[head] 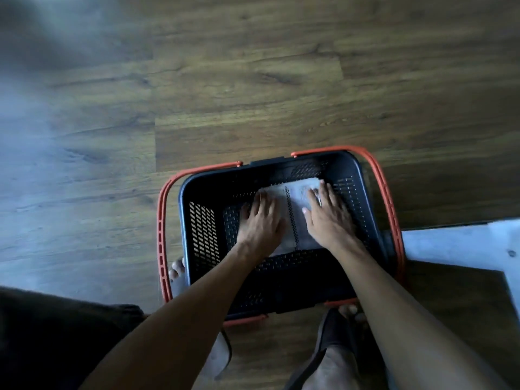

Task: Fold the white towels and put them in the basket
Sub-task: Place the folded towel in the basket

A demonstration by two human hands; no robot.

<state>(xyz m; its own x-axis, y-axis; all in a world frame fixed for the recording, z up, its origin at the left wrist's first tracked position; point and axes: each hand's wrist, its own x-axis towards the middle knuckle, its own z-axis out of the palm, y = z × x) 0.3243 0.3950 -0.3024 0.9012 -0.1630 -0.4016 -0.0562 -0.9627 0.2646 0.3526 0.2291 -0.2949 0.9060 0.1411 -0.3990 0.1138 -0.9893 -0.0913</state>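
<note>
White folded towel (295, 218) lies flat on the bottom of the black basket (197, 229). Left hand (260, 220) and right hand (329, 218) press it, fingers straight and slightly spread. Orange handles (161, 235) rest on the wooden floor (253, 94).

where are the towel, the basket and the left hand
towel (298, 195), head view, white patch right of its dark stripe
basket (202, 235), head view, slotted left wall
left hand (261, 220), head view, back of the hand

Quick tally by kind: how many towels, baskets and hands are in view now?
Folded white towel with a dark stripe: 1
Black plastic basket with orange handles: 1
Hands flat on the towel, left hand and right hand: 2
Total: 4
</note>
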